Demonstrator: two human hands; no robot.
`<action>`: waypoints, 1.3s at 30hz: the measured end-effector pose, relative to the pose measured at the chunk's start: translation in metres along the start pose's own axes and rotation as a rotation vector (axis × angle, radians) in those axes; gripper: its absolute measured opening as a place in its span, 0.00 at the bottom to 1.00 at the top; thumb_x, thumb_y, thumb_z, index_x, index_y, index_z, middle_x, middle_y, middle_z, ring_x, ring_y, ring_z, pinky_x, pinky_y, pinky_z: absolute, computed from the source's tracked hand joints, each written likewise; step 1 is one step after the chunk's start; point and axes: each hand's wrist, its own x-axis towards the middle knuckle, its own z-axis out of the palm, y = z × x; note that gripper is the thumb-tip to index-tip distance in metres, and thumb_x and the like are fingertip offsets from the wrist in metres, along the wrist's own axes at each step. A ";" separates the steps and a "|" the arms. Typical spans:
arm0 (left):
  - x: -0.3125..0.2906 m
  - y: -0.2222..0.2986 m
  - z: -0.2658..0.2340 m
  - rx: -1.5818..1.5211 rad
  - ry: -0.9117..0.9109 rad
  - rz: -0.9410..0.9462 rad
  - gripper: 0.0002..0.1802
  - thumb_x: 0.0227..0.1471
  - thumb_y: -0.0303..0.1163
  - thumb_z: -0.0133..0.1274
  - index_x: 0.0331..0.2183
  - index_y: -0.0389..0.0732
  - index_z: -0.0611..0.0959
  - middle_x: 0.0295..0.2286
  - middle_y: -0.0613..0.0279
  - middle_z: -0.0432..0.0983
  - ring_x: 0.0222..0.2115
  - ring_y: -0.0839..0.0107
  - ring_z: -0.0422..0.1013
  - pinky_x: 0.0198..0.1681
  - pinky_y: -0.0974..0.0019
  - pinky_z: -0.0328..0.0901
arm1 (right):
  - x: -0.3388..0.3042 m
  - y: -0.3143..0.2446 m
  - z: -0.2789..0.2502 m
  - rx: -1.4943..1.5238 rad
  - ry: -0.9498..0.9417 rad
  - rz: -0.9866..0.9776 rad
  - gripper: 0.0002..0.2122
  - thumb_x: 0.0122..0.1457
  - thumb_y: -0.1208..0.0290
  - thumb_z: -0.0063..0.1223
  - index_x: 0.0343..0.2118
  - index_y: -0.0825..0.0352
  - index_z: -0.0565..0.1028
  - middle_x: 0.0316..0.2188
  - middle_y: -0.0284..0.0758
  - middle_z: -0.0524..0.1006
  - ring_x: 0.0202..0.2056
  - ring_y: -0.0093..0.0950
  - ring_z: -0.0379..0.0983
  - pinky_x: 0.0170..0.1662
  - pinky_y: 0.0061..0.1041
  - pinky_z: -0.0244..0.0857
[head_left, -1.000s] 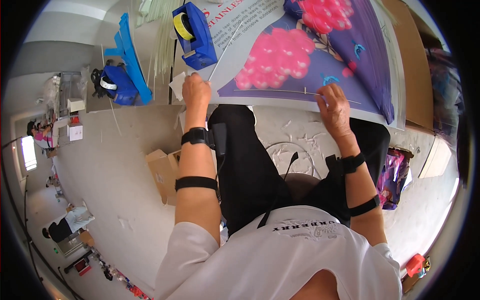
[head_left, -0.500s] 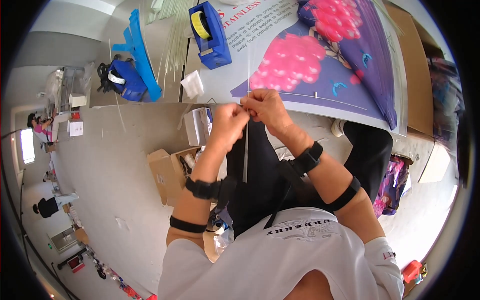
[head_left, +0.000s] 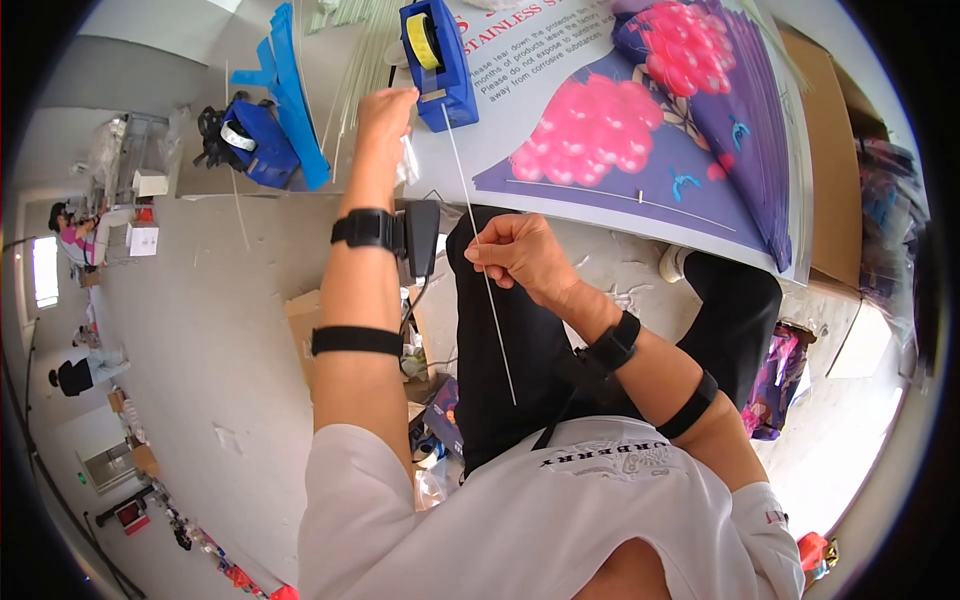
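Note:
My right hand [head_left: 525,258] pinches a thin white rod [head_left: 494,320] between thumb and fingertips over my lap. The rod slants from near the front of the blue tape dispenser [head_left: 458,98] down past my knee. Up at the table, my left hand [head_left: 383,125] is beside that dispenser, its fingers drawn together with the tips by the front end. Whatever those fingertips hold is too small to make out. A yellow tape roll [head_left: 424,42] sits in the dispenser. Partly behind my left wrist is a crumpled white tissue [head_left: 408,162].
A second blue dispenser [head_left: 262,150] and blue strips [head_left: 290,100] lie at the table's left, near a bundle of pale thin rods [head_left: 365,60]. A purple sheet with pink balloon prints [head_left: 585,130] covers the right. Cardboard boxes [head_left: 820,160] stand beside the table; people work far left.
My left hand has left the rod and reached up and left to the tape dispenser. My right hand has lowered slightly, still pinching the rod, which now tilts more.

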 end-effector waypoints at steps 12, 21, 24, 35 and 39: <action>0.021 0.006 0.009 -0.052 -0.061 -0.099 0.11 0.39 0.28 0.61 0.15 0.43 0.74 0.13 0.70 0.62 0.13 0.77 0.54 0.20 0.71 0.54 | 0.014 0.015 0.008 0.087 0.086 -0.015 0.05 0.48 0.80 0.58 0.21 0.71 0.73 0.16 0.35 0.73 0.13 0.16 0.63 0.13 0.14 0.54; -0.074 -0.014 -0.033 -0.289 -0.417 -0.070 0.07 0.41 0.24 0.58 0.22 0.31 0.77 0.21 0.58 0.74 0.15 0.77 0.63 0.18 0.75 0.58 | 0.023 0.025 0.000 0.136 0.066 0.002 0.04 0.49 0.80 0.57 0.22 0.71 0.74 0.17 0.36 0.74 0.14 0.16 0.64 0.14 0.14 0.54; -0.167 -0.037 -0.054 -0.190 -0.362 -0.152 0.05 0.41 0.24 0.57 0.23 0.33 0.77 0.18 0.61 0.73 0.15 0.79 0.63 0.19 0.77 0.58 | 0.022 0.026 0.001 0.137 0.063 -0.026 0.04 0.49 0.80 0.57 0.23 0.71 0.74 0.18 0.36 0.74 0.15 0.16 0.64 0.14 0.14 0.54; -0.305 -0.079 -0.070 -0.268 -0.267 -0.464 0.02 0.42 0.21 0.54 0.23 0.33 0.78 0.18 0.63 0.74 0.16 0.82 0.62 0.20 0.80 0.57 | 0.024 0.021 0.003 0.083 0.086 -0.040 0.04 0.48 0.79 0.58 0.21 0.71 0.74 0.17 0.35 0.74 0.15 0.17 0.66 0.16 0.14 0.59; -0.305 -0.074 -0.076 -0.211 -0.310 -0.442 0.02 0.41 0.21 0.54 0.23 0.33 0.78 0.18 0.63 0.74 0.16 0.82 0.62 0.20 0.79 0.57 | 0.005 0.017 0.009 -0.005 0.091 -0.073 0.05 0.49 0.78 0.57 0.21 0.71 0.73 0.16 0.34 0.74 0.16 0.17 0.67 0.16 0.15 0.60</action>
